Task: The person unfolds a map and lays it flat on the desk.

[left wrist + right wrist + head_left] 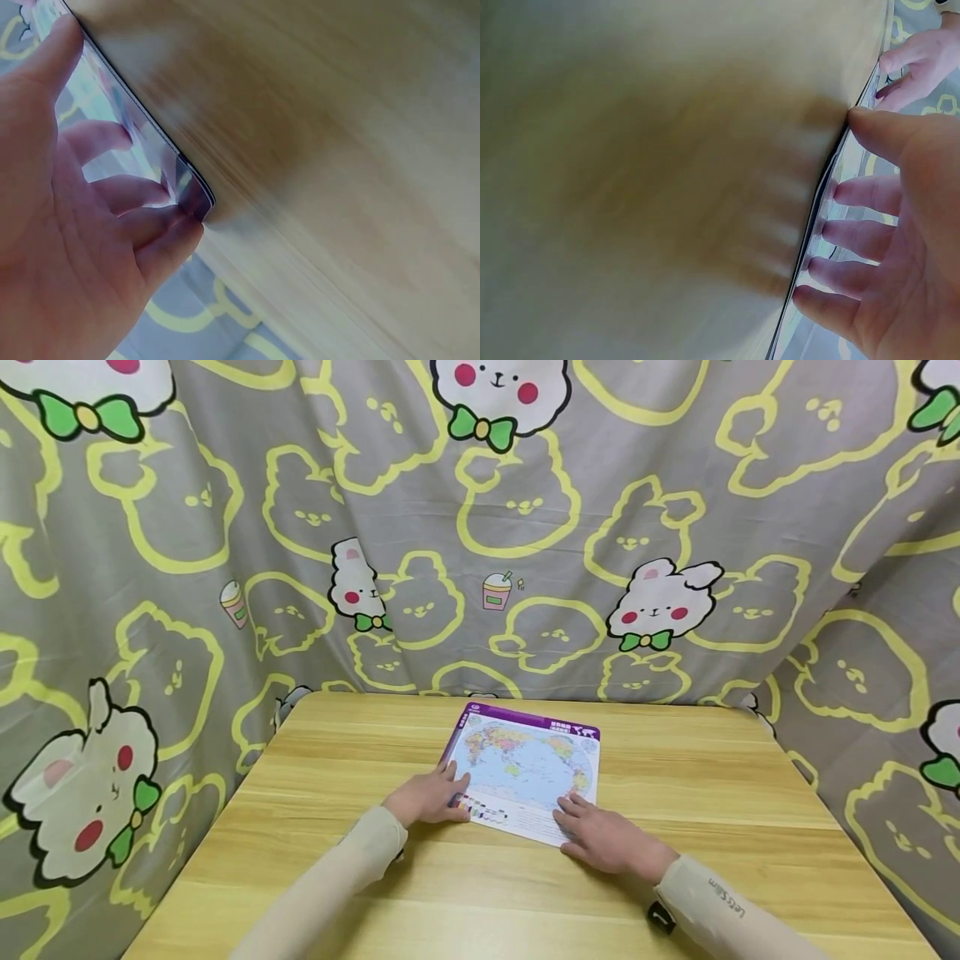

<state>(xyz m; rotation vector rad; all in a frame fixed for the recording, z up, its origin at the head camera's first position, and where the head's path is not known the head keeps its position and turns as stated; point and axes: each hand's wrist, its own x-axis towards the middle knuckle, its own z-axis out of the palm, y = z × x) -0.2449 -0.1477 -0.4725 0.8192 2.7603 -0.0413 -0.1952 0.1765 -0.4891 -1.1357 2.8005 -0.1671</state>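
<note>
A world map board (536, 774) with a purple top border and rounded corners lies on the wooden table, turned slightly clockwise. My left hand (429, 795) rests on its lower left side, fingers spread, thumb by the corner. On the lower right corner lies my right hand (611, 837), with its fingertips on the printed surface. In the left wrist view, the fingertips of the left hand (75, 225) touch the board's glossy face near its edge. The right wrist view has the right hand (900, 247) with fairly straight fingers touching the board, its thumb at the edge.
The light wooden table (487, 902) extends around the board on all sides. A grey curtain (442, 510) with yellow outlines and white rabbit faces hangs behind the table's far edge and along both sides. Dark wrist straps (660, 917) show under the sleeves.
</note>
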